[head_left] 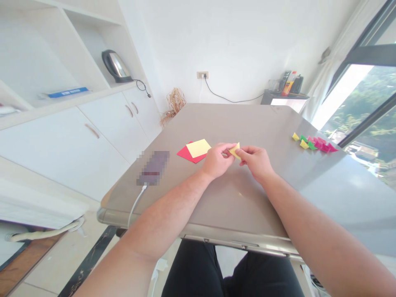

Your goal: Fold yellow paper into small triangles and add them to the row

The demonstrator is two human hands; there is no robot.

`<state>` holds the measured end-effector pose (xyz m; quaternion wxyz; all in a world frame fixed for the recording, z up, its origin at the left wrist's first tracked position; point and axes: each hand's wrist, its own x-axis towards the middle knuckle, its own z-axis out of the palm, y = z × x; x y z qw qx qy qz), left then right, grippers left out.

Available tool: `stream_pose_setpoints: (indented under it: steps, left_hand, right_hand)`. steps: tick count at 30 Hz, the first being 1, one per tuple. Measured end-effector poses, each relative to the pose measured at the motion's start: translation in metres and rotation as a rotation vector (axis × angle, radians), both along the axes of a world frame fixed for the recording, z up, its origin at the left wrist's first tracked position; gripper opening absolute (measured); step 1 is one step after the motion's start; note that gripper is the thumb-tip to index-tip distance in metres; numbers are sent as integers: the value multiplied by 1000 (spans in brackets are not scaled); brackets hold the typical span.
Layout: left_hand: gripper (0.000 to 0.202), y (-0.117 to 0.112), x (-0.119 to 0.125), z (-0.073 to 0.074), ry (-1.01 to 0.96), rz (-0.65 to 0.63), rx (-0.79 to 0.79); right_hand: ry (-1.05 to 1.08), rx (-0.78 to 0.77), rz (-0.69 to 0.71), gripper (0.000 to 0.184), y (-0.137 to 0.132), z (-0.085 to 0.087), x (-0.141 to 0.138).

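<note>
At 8 o'clock from the small yellow paper point(235, 151), the left forearm point(168, 212) may snag the cable point(135, 202). Left hand point(219, 159) and right hand point(254, 160) pinch this paper between them over the table point(235, 121); uneven finger pressure may bend or tear it. At 9 o'clock, the left hand may push the yellow sheet point(198, 147) and red sheet point(185, 153). At 3 o'clock, a sweeping right arm point(309, 212) may scatter the folded papers point(320, 144).

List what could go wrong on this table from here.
The small yellow paper, pinched by the left hand and right hand, could tear or crease badly if pulled unevenly.
The left forearm might snag the white cable running over the table edge.
The left hand might nudge the flat yellow sheet close beside it.
</note>
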<state>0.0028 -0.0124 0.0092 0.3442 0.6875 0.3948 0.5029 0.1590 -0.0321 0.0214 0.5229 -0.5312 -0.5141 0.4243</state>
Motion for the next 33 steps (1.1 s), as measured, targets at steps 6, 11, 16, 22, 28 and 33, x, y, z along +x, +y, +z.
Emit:
stream_pose_setpoints:
  steps: [6,11,16,22,28,33]
  left_hand:
    - [38,-4,0,2,12,-11,182]
    - [33,-5,-3,6,27,-47,221]
    - [35,-6,-4,6,32,-59,222]
    - [48,-9,-2,7,-78,-110,60]
    - [39,-1,-12,16,-341,-434,-291]
    - [19,2,-21,21,-355,-572,-545]
  right_hand:
    - [351,-62,189,25,2,0,3]
    - [416,-81,283,25,2,1,5]
    - [391,-70,328,23,1,2,5]
    - [432,-59,331,22,3,0,7]
    - [520,-29,398,22,0,2,12]
    - [423,-80,548,23,-3,3,18]
